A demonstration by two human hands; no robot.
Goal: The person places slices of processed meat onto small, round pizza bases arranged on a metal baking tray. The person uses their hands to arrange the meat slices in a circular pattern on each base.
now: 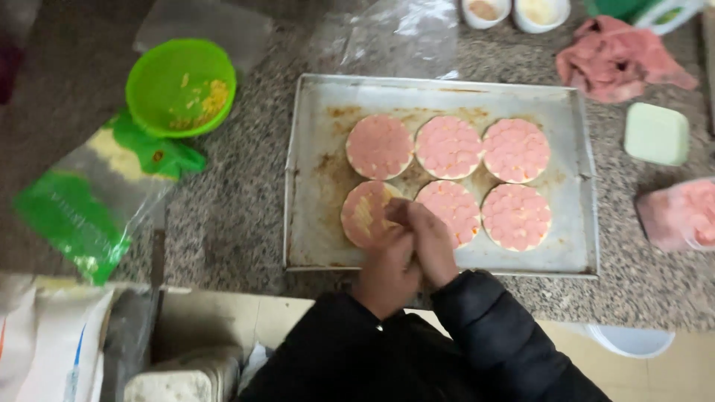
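nearest the viewer, two dark padded sleeves enter from 6 o'clock and meet over the near edge of a metal baking tray. the left hand and right hand are pressed together, fingers curled in and bunched at the tips; whether they pinch anything cannot be told. both sets of fingertips hover over, or touch, the near-left round, which carries pale yellow shreds over its pink topping.

on the tray lie six flat rounds in two rows of three. beside the worked round, toward 3 o'clock, are the near-middle round and the near-right round; behind them the far-left round, far-middle round and far-right round, all covered in pink slices.

at 9 o'clock from the tray lies a green and clear plastic bag; at 10 o'clock, a green bowl holding yellow shreds. at 3 o'clock sit a pale green lidded box and a tub of pink slices. farthest, at 1 o'clock, a pink cloth and two small white bowls.
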